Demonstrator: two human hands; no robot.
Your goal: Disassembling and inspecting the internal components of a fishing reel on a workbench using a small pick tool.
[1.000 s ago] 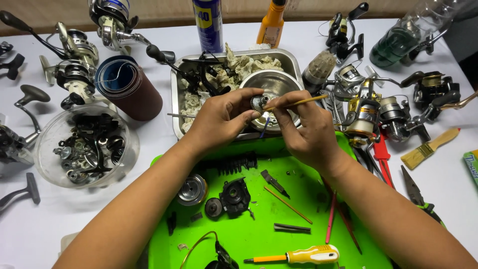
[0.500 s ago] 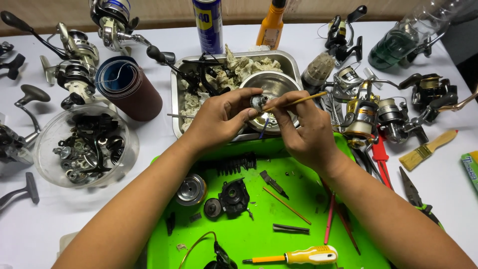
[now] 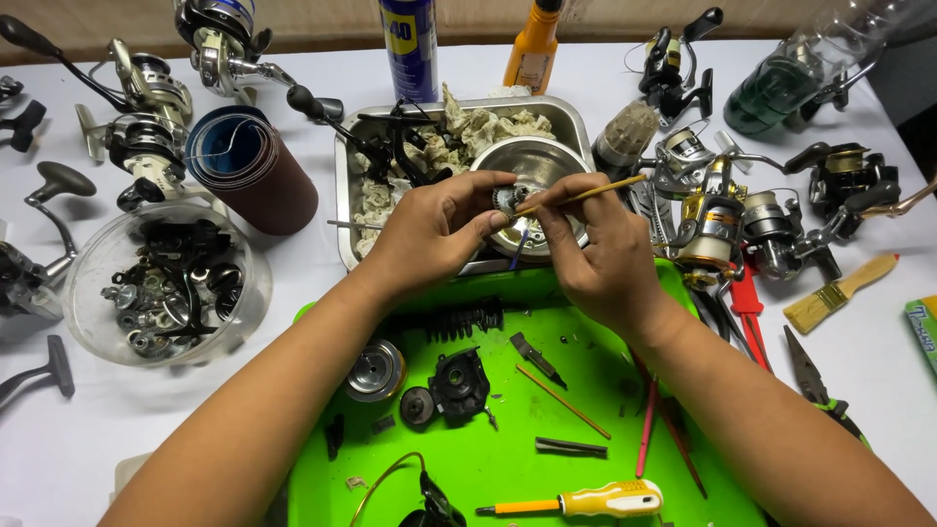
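Observation:
My left hand [image 3: 434,232] pinches a small round metal gear part [image 3: 509,199] over a steel bowl [image 3: 551,161]. My right hand [image 3: 595,256] holds a thin wooden-handled brush [image 3: 586,194] with its tip against that part. Both hands hover above the near edge of a steel tray [image 3: 344,195] filled with rags and black reel pieces. Under my wrists lies a green tray [image 3: 508,459] with a metal spool [image 3: 375,370], a black gear housing [image 3: 457,383] and a yellow-handled screwdriver [image 3: 595,502].
Several fishing reels [image 3: 146,127] lie left and right on the white table. A clear bowl of black parts [image 3: 161,283] sits left, a sandpaper roll [image 3: 252,168] beside it. A spray can [image 3: 410,44], an orange bottle [image 3: 532,49], a paintbrush [image 3: 839,293] and pliers [image 3: 815,381] are around.
My hands have stayed over the steel bowl; the brush has shifted slightly against the small part.

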